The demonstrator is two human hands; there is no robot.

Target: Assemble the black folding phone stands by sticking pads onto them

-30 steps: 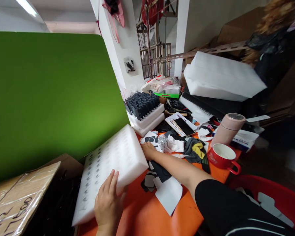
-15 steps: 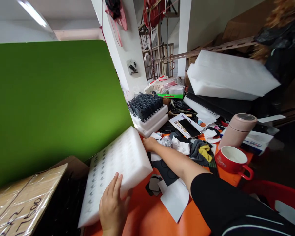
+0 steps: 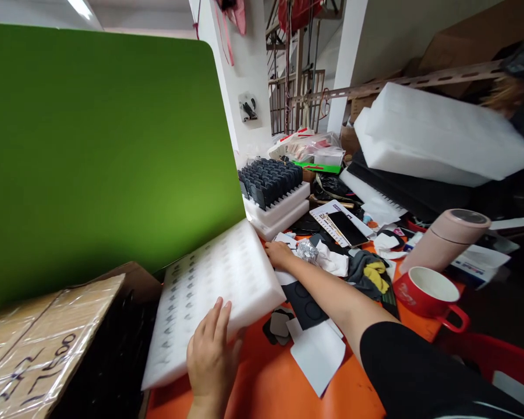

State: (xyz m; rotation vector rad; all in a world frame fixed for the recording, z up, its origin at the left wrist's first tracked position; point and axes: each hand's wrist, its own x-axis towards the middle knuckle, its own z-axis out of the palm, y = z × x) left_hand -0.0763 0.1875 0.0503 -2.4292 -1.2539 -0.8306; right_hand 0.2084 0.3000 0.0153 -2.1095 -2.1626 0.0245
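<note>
A thick white foam tray (image 3: 227,273) with rows of slots lies slanted across the orange table's left side. My left hand (image 3: 212,349) holds its near edge, fingers over the top and thumb along the side. My right hand (image 3: 280,255) reaches across to the tray's far right corner. Its fingers are bent against the tray's side, with the tips partly hidden. Near my right forearm lie a black sheet with round outlines (image 3: 308,304), white paper (image 3: 321,358) and a crumpled clear wrapper (image 3: 307,251).
Behind stand stacked foam trays (image 3: 283,209) full of dark upright pieces (image 3: 271,177). A phone (image 3: 347,228), red mug (image 3: 428,297) and pink flask (image 3: 448,238) sit right. A green panel (image 3: 113,145) rises left above a taped carton (image 3: 48,355).
The whole view has shifted, so things appear farther right. Both hands stay against the foam tray, which has hardly moved.
</note>
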